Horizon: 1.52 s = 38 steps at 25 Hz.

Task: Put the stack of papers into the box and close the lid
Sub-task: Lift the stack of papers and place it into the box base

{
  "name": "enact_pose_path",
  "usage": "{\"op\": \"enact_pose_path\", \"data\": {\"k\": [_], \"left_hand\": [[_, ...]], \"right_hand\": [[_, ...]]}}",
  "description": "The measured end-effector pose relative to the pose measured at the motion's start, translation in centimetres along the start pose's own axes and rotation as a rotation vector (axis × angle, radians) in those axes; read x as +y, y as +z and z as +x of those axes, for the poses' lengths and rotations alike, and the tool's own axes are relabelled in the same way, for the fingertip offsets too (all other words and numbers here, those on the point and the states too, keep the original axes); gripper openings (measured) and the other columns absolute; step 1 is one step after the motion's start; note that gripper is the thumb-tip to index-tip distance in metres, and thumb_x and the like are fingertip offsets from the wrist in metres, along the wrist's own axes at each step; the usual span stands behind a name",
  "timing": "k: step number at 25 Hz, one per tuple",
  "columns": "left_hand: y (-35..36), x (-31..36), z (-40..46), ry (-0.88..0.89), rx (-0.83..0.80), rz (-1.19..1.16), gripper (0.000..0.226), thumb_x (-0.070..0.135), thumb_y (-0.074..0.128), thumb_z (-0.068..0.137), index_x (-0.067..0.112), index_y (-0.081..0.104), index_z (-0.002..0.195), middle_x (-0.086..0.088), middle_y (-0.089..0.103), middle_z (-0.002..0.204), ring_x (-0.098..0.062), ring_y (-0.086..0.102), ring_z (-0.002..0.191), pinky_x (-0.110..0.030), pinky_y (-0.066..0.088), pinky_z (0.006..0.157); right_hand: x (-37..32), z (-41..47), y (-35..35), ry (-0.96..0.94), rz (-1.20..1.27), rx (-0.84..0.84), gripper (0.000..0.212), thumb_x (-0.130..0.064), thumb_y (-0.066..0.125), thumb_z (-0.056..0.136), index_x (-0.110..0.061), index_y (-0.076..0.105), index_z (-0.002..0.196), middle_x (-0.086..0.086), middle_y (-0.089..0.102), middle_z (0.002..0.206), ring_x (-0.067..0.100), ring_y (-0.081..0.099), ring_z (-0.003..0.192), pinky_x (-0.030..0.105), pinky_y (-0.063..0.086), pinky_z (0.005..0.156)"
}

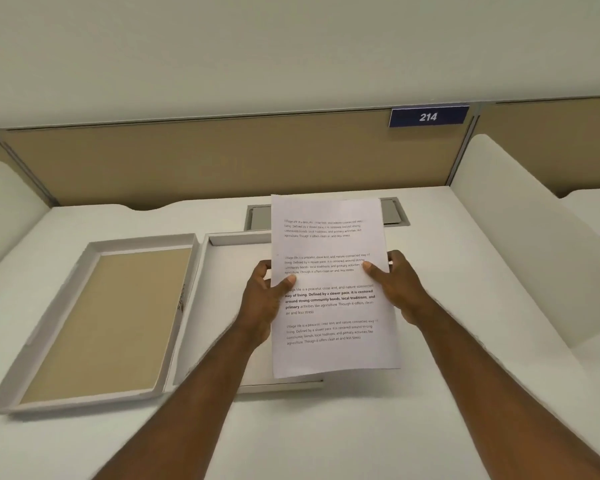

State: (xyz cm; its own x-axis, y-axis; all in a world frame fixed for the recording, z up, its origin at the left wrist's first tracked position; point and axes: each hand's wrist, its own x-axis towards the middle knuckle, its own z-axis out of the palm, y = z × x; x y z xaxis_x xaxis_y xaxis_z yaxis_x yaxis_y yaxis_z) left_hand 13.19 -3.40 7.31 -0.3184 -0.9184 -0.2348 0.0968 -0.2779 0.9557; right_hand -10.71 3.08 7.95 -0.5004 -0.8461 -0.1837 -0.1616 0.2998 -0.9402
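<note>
A stack of printed white papers (331,306) is held upright above the desk, text facing me. My left hand (262,303) grips its left edge with the thumb on the front. On the right edge sits my right hand (397,285), also thumb forward. Below and behind the papers lies the shallow white box (222,271), open, mostly hidden by the sheets and my left arm. Its lid (97,320) rests upside down to the left, showing a tan inner face and pale rim.
The white desk (361,427) is bounded by a tan partition at the back (205,161) with a blue "214" sign (428,116). A grey cable hatch (394,211) sits behind the papers. White side dividers (520,237) rise on both sides.
</note>
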Motion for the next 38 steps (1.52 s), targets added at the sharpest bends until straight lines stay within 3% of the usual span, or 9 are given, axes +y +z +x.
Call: {"op": "enact_pose_path", "data": {"k": [4,9,11,15,18,26,30,35,38], "left_hand": [[-4.9,3.1,-1.0,0.14,0.044,0.085,0.042,0.018,0.072,0.086,0.017,0.051,0.123,-0.009,0.073,0.115,-0.033,0.074,0.097,-0.057,0.058,0.084],[-10.9,4.4,-1.3,0.308,0.123,0.17,0.04,0.019,0.07,0.086,0.017,0.055,0.124,-0.006,0.071,0.118,-0.03,0.07,0.106,-0.05,0.058,0.089],[-12.9,3.7,-1.2,0.337,0.172,0.222,0.037,0.017,0.07,0.088,0.017,0.06,0.123,0.0,0.073,0.115,-0.024,0.071,0.105,-0.042,0.059,0.087],[-15.9,1.1,-1.3,0.343,0.247,0.262,0.036,0.017,0.071,0.087,0.02,0.062,0.121,0.018,0.072,0.103,-0.008,0.069,0.097,-0.009,0.055,0.067],[-17.3,-0.1,-1.3,0.337,0.241,0.306,0.04,0.014,0.07,0.088,0.016,0.061,0.126,0.025,0.068,0.101,0.013,0.066,0.089,-0.001,0.05,0.066],[-18.1,-0.3,-0.4,0.407,0.144,0.385,0.033,0.016,0.068,0.089,0.024,0.061,0.12,0.032,0.067,0.096,0.02,0.062,0.085,0.0,0.048,0.067],[-18.9,-0.3,-0.2,0.405,0.092,0.439,0.029,0.022,0.07,0.088,0.035,0.058,0.111,0.042,0.066,0.089,0.018,0.062,0.08,0.001,0.047,0.064],[-19.7,-0.5,0.1,0.393,0.034,0.482,0.028,0.031,0.067,0.09,0.033,0.058,0.116,0.031,0.066,0.095,0.019,0.062,0.084,-0.001,0.048,0.066],[-20.5,-0.7,0.7,0.381,0.029,0.478,0.032,0.029,0.068,0.09,0.023,0.062,0.121,0.033,0.068,0.093,0.016,0.064,0.088,-0.001,0.049,0.07]], "right_hand": [[-3.9,-1.7,5.3,-0.144,0.001,0.05,0.037,-0.032,0.064,0.091,-0.011,0.048,0.116,0.008,0.066,0.115,0.028,0.066,0.102,0.048,0.055,0.089],[-6.3,-4.2,12.1,-0.299,-0.003,0.139,0.031,-0.025,0.061,0.093,-0.01,0.047,0.117,0.0,0.065,0.104,0.021,0.065,0.09,0.033,0.054,0.076],[-6.1,-5.2,14.7,-0.341,-0.022,0.161,0.027,-0.023,0.059,0.095,-0.012,0.046,0.116,-0.003,0.063,0.101,0.019,0.065,0.084,0.025,0.052,0.069],[-4.5,-6.6,18.5,-0.359,-0.045,0.195,0.026,-0.022,0.055,0.097,-0.01,0.046,0.118,-0.001,0.064,0.102,0.022,0.066,0.087,0.031,0.055,0.073],[-3.0,-7.4,20.1,-0.344,-0.035,0.221,0.025,-0.022,0.054,0.097,-0.011,0.046,0.118,-0.002,0.064,0.103,0.022,0.065,0.089,0.029,0.052,0.072],[-1.6,-8.2,20.6,-0.327,-0.019,0.314,0.031,-0.024,0.056,0.096,-0.008,0.046,0.121,-0.003,0.063,0.104,0.019,0.064,0.089,0.027,0.055,0.072],[-1.4,-8.4,20.5,-0.325,-0.022,0.337,0.033,-0.024,0.06,0.094,-0.008,0.052,0.121,-0.001,0.065,0.107,0.016,0.062,0.091,0.007,0.049,0.067],[-1.4,-8.6,20.3,-0.322,-0.028,0.321,0.035,-0.022,0.058,0.096,-0.007,0.051,0.126,0.004,0.066,0.115,0.019,0.062,0.099,0.03,0.053,0.083],[-0.9,-8.3,19.8,-0.328,-0.048,0.297,0.03,-0.017,0.055,0.097,-0.007,0.054,0.126,0.003,0.067,0.115,0.018,0.063,0.1,0.022,0.053,0.082]]}}
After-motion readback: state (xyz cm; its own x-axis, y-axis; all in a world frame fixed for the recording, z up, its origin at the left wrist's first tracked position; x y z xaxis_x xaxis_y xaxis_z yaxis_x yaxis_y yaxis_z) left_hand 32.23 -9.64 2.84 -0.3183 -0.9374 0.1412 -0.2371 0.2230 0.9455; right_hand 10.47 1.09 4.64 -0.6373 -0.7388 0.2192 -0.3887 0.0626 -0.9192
